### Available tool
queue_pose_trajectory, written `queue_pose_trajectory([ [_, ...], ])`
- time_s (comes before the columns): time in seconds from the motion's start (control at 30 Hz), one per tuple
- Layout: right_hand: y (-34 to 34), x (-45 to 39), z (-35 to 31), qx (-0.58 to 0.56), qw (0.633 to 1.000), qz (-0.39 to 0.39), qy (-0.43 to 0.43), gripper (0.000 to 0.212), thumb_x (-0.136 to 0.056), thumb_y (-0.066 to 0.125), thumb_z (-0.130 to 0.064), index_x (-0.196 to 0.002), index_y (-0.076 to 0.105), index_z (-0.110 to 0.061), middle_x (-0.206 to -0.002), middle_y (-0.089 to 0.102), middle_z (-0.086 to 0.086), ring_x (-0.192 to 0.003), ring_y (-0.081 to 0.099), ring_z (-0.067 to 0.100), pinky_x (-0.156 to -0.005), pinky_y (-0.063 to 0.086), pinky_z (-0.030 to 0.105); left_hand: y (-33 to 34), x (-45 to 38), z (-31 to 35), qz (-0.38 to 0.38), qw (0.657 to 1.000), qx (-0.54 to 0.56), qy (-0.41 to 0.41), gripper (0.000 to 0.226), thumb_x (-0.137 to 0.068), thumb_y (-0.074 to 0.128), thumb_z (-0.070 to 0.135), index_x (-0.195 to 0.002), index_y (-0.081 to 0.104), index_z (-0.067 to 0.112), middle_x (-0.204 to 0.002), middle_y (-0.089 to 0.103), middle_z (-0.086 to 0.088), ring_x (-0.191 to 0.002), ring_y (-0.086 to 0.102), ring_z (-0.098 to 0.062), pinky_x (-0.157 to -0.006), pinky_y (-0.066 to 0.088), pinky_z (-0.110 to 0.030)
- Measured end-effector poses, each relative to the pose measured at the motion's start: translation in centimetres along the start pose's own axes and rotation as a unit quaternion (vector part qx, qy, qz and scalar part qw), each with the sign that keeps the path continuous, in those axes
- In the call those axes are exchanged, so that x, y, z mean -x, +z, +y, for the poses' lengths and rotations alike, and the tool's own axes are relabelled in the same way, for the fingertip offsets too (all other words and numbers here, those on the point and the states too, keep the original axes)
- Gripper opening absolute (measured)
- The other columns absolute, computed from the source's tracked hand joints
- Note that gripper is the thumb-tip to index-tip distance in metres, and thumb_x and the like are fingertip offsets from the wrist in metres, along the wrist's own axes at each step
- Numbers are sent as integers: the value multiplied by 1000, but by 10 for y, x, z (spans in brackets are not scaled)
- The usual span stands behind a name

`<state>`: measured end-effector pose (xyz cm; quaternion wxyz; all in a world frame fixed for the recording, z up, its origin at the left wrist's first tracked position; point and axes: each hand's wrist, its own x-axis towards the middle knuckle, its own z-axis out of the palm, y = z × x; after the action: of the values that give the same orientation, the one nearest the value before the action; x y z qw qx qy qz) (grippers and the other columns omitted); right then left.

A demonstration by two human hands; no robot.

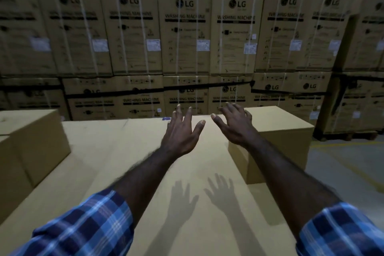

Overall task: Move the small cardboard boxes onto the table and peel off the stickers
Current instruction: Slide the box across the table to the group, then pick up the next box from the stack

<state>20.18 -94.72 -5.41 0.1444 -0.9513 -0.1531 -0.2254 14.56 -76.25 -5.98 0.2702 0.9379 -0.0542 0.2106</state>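
Both my arms reach forward over a wide, flat cardboard surface [116, 151] that serves as the table. My left hand [180, 131] hovers above it with fingers spread and holds nothing. My right hand [234, 124] is also spread and empty, raised in front of a plain cardboard box [284, 131] that stands at the surface's right side. Shadows of both hands fall on the cardboard below. A small blue scrap [166, 118] lies at the far edge, too small to identify. No sticker is plainly visible on the plain boxes.
Two plain cardboard boxes [35, 137] stand at the left edge. A wall of stacked washing-machine cartons [185, 33] with white straps and labels fills the background. Grey floor [349, 164] with yellow lines lies to the right, beside more cartons [353, 102] on a pallet.
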Motion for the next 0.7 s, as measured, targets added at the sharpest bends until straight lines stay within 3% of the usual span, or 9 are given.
queue_pose_trajectory([
  [0.4,8,70,-345,-113,980,24,-162,58,-99,31,-56,-141,44,-18,-149,42,3,-142,27,20,-113,22,42,-245,178,-184,71,994,-69,-45,70,-95,29,61,-154,12,26,-162,-6,-3,-149,-2,-20,-119,12,-42],
  [0.7,26,85,-525,-180,949,8,-258,52,-100,32,-52,-137,48,-20,-140,53,0,-134,36,21,-107,32,44,-362,264,-291,127,982,-86,-114,67,-96,28,59,-153,18,26,-162,1,-5,-149,3,-21,-119,14,-43],
])
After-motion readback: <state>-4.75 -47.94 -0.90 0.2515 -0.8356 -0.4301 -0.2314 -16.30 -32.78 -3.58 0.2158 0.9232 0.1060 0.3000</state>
